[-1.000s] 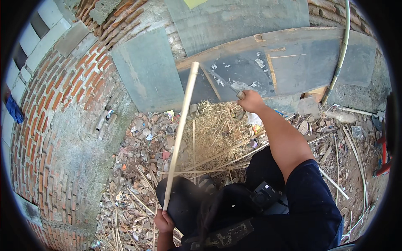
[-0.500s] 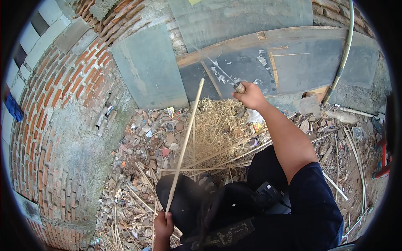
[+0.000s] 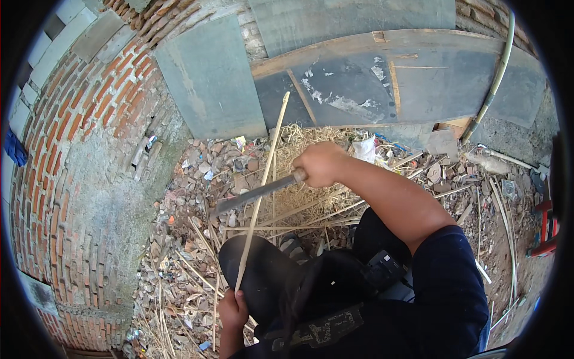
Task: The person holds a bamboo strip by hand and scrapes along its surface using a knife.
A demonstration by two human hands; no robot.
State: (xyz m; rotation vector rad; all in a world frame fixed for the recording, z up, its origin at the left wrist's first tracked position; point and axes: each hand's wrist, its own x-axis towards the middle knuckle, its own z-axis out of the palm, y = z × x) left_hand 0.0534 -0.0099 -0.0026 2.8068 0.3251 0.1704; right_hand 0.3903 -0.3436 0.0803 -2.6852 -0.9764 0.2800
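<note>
My left hand point(image 3: 232, 310) grips the lower end of a long pale bamboo stick point(image 3: 248, 244), which slants up past my dark-clothed left knee toward the wall boards. My right hand point(image 3: 321, 164) is closed around the handle of a machete point(image 3: 239, 201). Its broad blade points left and lies across the stick in this view; whether the two touch I cannot tell. A heap of pale bamboo shavings point(image 3: 311, 209) lies on the ground beyond my knees, partly hidden beneath the right hand and blade.
Rubble point(image 3: 194, 239) and thin bamboo strips point(image 3: 507, 227) cover the ground. Left stands a brick wall point(image 3: 78, 197); grey boards point(image 3: 209, 84) lean ahead. A bamboo pole point(image 3: 493, 84) leans at the back right, and a red object point(image 3: 544, 230) is at the right edge.
My right hand has swung the machete down and toward me, from pointing at the boards to crossing the stick. The left hand and stick have barely moved.
</note>
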